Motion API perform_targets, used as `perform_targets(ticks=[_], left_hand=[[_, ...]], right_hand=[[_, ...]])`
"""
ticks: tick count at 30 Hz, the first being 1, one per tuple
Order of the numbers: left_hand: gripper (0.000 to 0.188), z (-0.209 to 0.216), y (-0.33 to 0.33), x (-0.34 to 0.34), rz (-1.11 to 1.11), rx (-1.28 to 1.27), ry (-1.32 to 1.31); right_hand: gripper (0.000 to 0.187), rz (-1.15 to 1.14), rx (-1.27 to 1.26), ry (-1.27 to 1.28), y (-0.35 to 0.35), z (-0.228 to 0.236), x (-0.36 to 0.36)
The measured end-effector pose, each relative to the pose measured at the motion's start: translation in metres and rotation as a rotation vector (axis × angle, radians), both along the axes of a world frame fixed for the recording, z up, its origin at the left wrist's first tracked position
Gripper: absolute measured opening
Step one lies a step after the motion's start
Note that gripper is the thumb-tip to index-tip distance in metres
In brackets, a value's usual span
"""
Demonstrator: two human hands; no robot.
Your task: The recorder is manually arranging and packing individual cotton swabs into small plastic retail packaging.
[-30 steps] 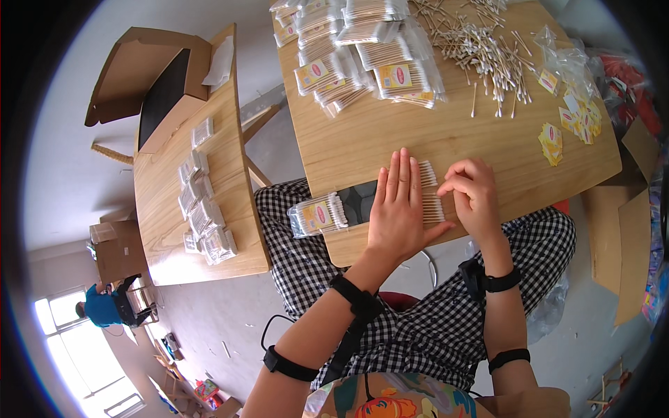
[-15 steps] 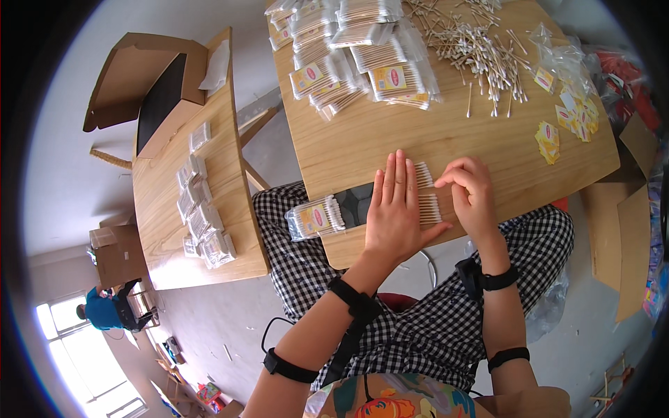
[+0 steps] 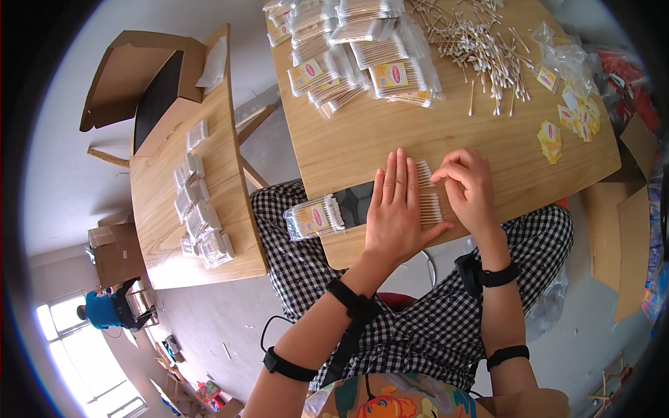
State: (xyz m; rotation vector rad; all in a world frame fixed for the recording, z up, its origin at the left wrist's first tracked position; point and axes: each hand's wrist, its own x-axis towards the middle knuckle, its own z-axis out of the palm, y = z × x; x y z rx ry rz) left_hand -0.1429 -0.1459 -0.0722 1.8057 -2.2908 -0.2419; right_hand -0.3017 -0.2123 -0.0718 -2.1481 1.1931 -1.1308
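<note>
While the left hand lies flat, fingers straight and together, over a row of cotton swabs at mid-frame to keep them from rolling, the right hand curls its fingertips onto the row's far edge, likely squaring it up. A filled packet waits just left, near the table's edge.

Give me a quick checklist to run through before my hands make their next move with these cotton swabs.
1. Left hand flat on the row of cotton swabs: ok.
2. Right hand fingertips at the row's top end: ok.
3. Swab ends lined up evenly: cannot tell, hands cover most.
4. Filled packet sits fully on the table: not ok, it overhangs the near edge.
5. Loose swab pile apart from the row: ok.
</note>
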Motion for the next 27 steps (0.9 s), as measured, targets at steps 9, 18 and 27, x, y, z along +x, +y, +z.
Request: perform_targets(ticks=[9,18,27], left_hand=[[0.123,-0.003,0.004,0.002,0.033,-0.023,0.131],[0.116,0.002,0.042,0.011,-0.068,0.05,0.099],[0.102,0.015,0.043,0.013,-0.01,0.02,0.176]], right_hand=[[0.015,0.027,0.059,-0.006,-0.001,0.003,0.005],[0.015,0.055,0.003,0.107,-0.009,0.001,0.009],[0.02,-0.192,-0.135,0.245,-0.021,-0.003,-0.03]])
